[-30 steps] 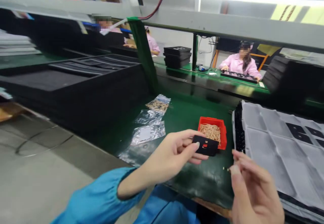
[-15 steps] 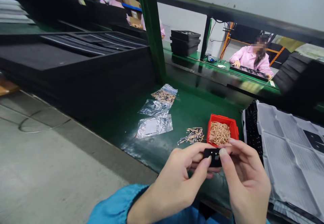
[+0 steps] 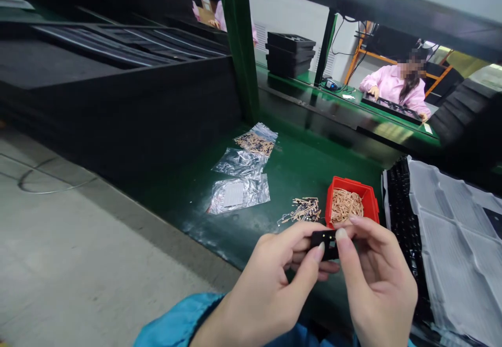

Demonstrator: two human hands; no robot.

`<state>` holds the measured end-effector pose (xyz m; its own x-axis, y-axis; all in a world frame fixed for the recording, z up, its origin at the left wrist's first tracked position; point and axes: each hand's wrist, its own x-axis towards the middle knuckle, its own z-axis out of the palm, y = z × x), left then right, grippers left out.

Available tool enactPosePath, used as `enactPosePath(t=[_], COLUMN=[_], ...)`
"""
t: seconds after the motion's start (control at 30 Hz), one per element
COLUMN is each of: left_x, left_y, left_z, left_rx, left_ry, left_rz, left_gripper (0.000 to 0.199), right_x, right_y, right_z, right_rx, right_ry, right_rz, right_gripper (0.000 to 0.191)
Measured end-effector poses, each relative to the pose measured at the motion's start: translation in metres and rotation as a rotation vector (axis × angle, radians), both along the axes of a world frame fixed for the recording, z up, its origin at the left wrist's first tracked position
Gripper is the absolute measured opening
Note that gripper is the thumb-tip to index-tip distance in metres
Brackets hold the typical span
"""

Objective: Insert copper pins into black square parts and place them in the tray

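Between my hands is a small flat black plastic part (image 3: 318,238) with small bright metallic dots and an opening in it. My left hand (image 3: 274,279) is closed on its left side, thumb on its face and fingers behind. My right hand (image 3: 376,274) pinches its right end, the thumb pressed near the opening; whatever else lies under that thumb cannot be made out. Just beyond the hands a red bin (image 3: 371,200) holds many thin tan strips (image 3: 345,204). Left of the bin lies a loose pile of small tan and dark pieces (image 3: 306,209) on the green tabletop (image 3: 290,166).
Clear plastic bags (image 3: 239,193) lie further left, one with small pieces inside (image 3: 254,143). A large black foam stack (image 3: 157,112) borders the left. Translucent-covered black trays (image 3: 451,242) stand right. A green post (image 3: 239,44) rises ahead; beyond it a person in pink (image 3: 396,83) works.
The camera view has tilted and shifted slightly. Both hands keep their hold on the black part, which has turned a little, its opening now more visible.
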<state>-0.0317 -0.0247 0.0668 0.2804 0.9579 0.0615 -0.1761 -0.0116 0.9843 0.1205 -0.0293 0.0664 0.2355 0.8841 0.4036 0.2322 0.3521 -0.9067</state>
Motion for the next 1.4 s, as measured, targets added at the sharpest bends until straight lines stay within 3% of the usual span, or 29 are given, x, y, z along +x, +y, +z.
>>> enactPosePath(t=[0.3,0.43,0.6,0.73,0.83,0.93,1.03,1.1,1.2,1.3,1.4], left_x=[-0.006,-0.006,-0.008,-0.006,-0.003,-0.002,0.002,0.008,0.016,0.019,0.017], left_y=[0.000,0.002,-0.001,-0.006,-0.007,-0.005,-0.001,0.001,0.001,-0.002,-0.007], left_z=[-0.001,0.004,0.006,-0.003,-0.010,-0.011,-0.006,-0.003,0.000,-0.001,-0.004], left_rx=[0.083,0.275,0.492,0.541,0.522,0.468,0.405,0.353,0.311,0.308,0.299], left_ry=[0.001,0.089,0.444,0.609,0.709,0.753,0.577,0.404,0.303,0.331,0.376], left_rz=[0.109,0.260,0.476,0.564,0.696,0.802,0.850,0.859,0.837,0.809,0.758], left_gripper=[0.026,0.029,0.022,0.018,0.028,0.027,0.016,0.019,0.022,0.022,0.022], right_x=[-0.018,-0.033,-0.017,-0.007,-0.019,-0.026,-0.022,-0.023,-0.039,-0.056,-0.060], right_y=[0.004,0.003,0.009,0.012,0.008,0.005,0.005,0.002,-0.007,-0.014,-0.014], right_z=[-0.007,-0.002,0.003,0.005,0.002,-0.005,-0.012,-0.013,-0.007,0.000,0.002], right_rx=[0.083,0.163,0.319,0.369,0.397,0.325,0.182,0.033,-0.174,-0.189,-0.187], right_ry=[-0.134,-0.114,-0.381,-0.530,-0.592,-0.594,-0.672,-0.556,-0.175,0.070,0.177], right_rz=[-0.042,-0.118,0.060,0.180,0.020,-0.194,-0.226,-0.201,-0.191,-0.189,-0.160], right_gripper=[0.030,0.032,0.055,0.050,0.046,0.047,0.055,0.051,0.036,0.030,0.030])
